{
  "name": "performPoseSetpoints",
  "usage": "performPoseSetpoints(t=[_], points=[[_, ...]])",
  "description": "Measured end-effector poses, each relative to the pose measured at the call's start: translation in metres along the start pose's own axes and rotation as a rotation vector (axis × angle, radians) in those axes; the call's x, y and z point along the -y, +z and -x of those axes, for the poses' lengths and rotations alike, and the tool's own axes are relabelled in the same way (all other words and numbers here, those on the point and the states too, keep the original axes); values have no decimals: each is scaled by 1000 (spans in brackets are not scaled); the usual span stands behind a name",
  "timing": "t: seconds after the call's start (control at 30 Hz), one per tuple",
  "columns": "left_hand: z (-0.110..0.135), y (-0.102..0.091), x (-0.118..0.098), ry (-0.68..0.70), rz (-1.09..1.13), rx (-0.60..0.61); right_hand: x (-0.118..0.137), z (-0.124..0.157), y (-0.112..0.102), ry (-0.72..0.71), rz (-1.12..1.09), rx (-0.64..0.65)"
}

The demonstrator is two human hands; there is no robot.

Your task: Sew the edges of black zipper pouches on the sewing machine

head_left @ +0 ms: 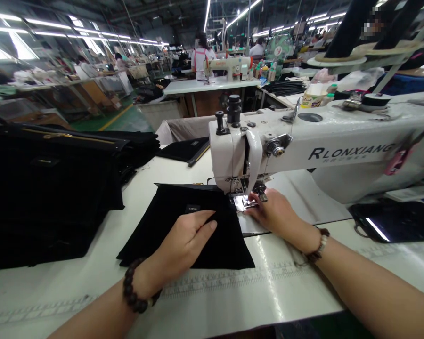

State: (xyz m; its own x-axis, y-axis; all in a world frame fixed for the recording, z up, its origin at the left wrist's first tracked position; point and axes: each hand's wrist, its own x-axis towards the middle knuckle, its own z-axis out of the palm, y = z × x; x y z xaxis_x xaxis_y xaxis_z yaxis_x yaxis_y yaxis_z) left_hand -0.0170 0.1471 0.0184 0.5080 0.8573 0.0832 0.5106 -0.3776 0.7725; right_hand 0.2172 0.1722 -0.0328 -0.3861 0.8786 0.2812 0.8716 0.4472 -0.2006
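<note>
A flat black fabric pouch piece (212,247) with a small dark label lies on the sewing table, its right edge by the presser foot (242,202) of a white sewing machine (233,146). My left hand (183,240) rests over the middle of the piece, below the label, with thumb and forefinger closed together on the cloth. Right of the lit needle area is my right hand (277,214), its fingertips bunched close against the presser foot. Whatever those fingertips grip is too small or hidden to make out.
A tall stack of black zippered pouches (49,188) stands at the left. Another black piece with a zipper (185,148) lies behind the machine head. A dark phone (399,221) sits at the right. Pink-handled snips (403,155) are on the machine arm. Ruler markings (226,282) run along the table.
</note>
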Motion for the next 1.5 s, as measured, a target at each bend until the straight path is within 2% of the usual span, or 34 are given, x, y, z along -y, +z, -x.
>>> performPoseSetpoints(t=[0.07,0.1,0.17,0.23,0.3,0.37,0.43,0.5,0.6,0.7,0.8,0.87,0.93,1.03,1.1,1.13,1.2,1.27,1.33,1.4,1.5], points=[[-5,-3,-3,-23,17,-21,9,4,1,-35,20,6],[-7,-4,-3,-37,10,-33,13,7,-1,-103,14,35],[-11,-7,-4,-55,-24,-46,20,17,-10,-320,3,103],[-14,-10,-7,-45,-69,-31,27,26,-19,-545,37,119],[-17,-11,-11,-9,-118,-2,34,35,-24,-680,88,47],[-19,-11,-17,35,-161,25,40,41,-24,-717,96,-61],[-19,-10,-22,78,-181,44,45,46,-22,-719,67,-135],[-18,-8,-24,131,-180,37,50,49,-22,-708,41,-157],[-11,-1,-21,226,-185,26,55,54,-23,-699,14,-144],[3,14,-13,331,-216,67,58,60,-22,-703,13,-120],[18,32,-3,393,-249,83,59,65,-20,-720,19,-77],[22,36,2,429,-274,79,59,66,-19,-704,0,-55],[20,30,2,434,-271,44,60,63,-19,-631,-77,-109],[7,6,-10,310,-216,-87,65,56,-19,-406,-297,-272],[-1,-6,-21,280,-201,-117,67,54,-17,-295,-394,-309],[-2,-7,-25,305,-208,-93,67,55,-17,-293,-394,-294],[2,1,-28,397,-272,-11,66,59,-15,-383,-301,-200],[12,19,-22,471,-395,51,63,66,-15,-495,-168,-59],[24,38,-8,517,-527,55,61,72,-15,-549,-79,49],[32,50,7,561,-607,30,60,77,-16,-554,-43,76],[36,51,21,613,-620,18,62,83,-14,-501,-42,63]])
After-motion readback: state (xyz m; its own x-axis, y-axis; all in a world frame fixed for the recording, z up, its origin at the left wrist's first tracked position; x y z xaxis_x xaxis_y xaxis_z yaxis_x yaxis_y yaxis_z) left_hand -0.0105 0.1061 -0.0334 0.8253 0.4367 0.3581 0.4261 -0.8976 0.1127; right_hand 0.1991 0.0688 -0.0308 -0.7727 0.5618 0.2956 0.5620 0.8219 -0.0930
